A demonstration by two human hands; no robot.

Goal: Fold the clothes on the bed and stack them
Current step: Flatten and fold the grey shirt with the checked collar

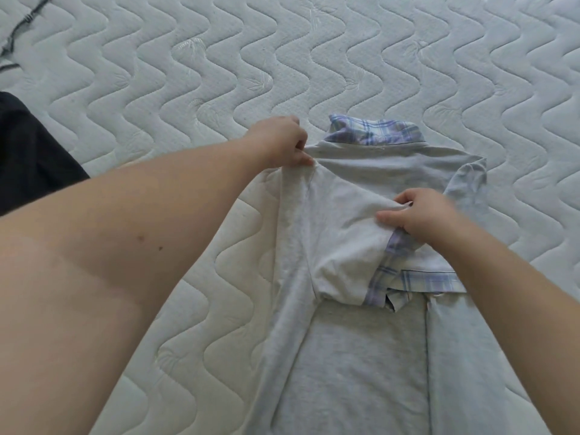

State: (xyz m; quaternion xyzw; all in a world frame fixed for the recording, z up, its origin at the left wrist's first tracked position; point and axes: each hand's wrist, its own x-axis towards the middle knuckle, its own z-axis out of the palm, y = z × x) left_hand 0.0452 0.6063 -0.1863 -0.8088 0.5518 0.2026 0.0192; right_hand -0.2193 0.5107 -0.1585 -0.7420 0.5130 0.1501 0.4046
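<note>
This is a home bedroom: a bare mattress [314,58] with white wavy quilting fills the view, with a grey shirt [361,356] and dark garment [28,146] lying on it.

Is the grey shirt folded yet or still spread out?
Partly folded: the grey shirt has one sleeve laid across its middle, its body still stretched out.

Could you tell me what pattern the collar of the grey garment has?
A purple-blue and white plaid collar, seen in the head view.

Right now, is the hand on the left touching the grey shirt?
Touching. The head view shows the left hand pinching the grey shirt at its shoulder edge, fabric bunched between the fingers.
</note>
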